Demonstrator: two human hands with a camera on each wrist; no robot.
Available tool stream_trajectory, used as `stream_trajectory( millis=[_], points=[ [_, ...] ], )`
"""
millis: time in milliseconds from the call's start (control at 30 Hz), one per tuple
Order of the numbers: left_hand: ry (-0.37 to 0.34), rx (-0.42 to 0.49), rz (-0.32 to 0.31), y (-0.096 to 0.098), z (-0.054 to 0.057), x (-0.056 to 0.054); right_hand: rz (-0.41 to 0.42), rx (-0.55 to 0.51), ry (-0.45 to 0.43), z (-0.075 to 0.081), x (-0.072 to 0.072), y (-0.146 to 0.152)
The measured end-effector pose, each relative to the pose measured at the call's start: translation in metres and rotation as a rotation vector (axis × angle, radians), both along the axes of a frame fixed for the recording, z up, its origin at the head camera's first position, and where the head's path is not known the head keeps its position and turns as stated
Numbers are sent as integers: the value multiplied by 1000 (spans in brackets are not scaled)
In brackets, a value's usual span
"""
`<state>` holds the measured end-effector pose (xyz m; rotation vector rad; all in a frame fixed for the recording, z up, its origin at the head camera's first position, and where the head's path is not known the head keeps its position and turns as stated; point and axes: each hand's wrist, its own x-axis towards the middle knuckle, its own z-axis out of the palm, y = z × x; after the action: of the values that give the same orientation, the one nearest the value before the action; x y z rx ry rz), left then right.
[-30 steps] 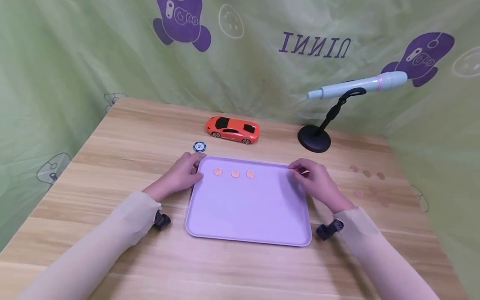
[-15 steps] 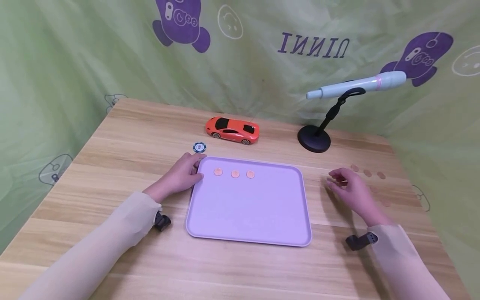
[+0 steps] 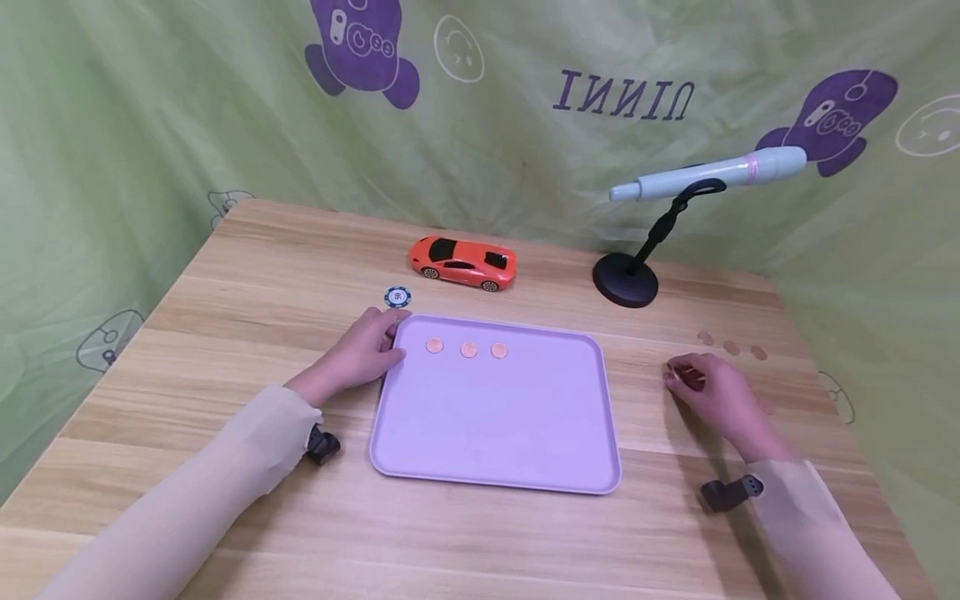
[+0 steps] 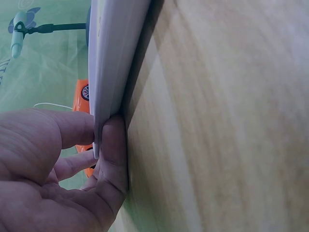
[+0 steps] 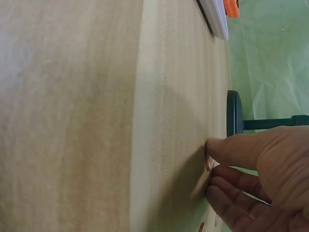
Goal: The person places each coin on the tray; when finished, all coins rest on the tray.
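Observation:
My left hand (image 3: 358, 348) grips the lilac tray (image 3: 495, 479) at its far left corner. In the left wrist view, the thumb lies over the tray's rim (image 4: 108, 63) and a finger is tucked beneath it. Three copper coins (image 3: 468, 350) lie in a row along the tray's far side. Right of the tray, my right hand (image 3: 716, 396) is down at the table, pinching a copper coin (image 5: 209, 162) between thumb and fingertips. More copper coins (image 3: 731, 347) lie just beyond that hand, and another is partly hidden behind it.
Behind the tray stands an orange toy car (image 3: 463, 263), with a blue-and-white poker chip (image 3: 397, 297) to its left. A light blue microphone (image 3: 712, 175) rests on a black stand (image 3: 626, 280) at the back right. A green printed curtain (image 3: 525, 150) hangs behind the wooden table (image 3: 247, 275).
My right hand has left the tray's far right corner, moved right over the table and closed its fingertips on a coin. The left hand keeps its hold on the tray.

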<state>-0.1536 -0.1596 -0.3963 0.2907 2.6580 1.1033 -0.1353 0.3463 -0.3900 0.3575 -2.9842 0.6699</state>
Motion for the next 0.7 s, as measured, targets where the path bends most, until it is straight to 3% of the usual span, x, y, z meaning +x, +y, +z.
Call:
stream_trajectory(
  millis=[367, 700],
  points=[
    [27, 8, -10, 0, 0, 0, -6, -15, 23, -2, -3, 2],
    [15, 9, -8, 1, 0, 0, -17, 20, -41, 0, -6, 6]
  ],
)
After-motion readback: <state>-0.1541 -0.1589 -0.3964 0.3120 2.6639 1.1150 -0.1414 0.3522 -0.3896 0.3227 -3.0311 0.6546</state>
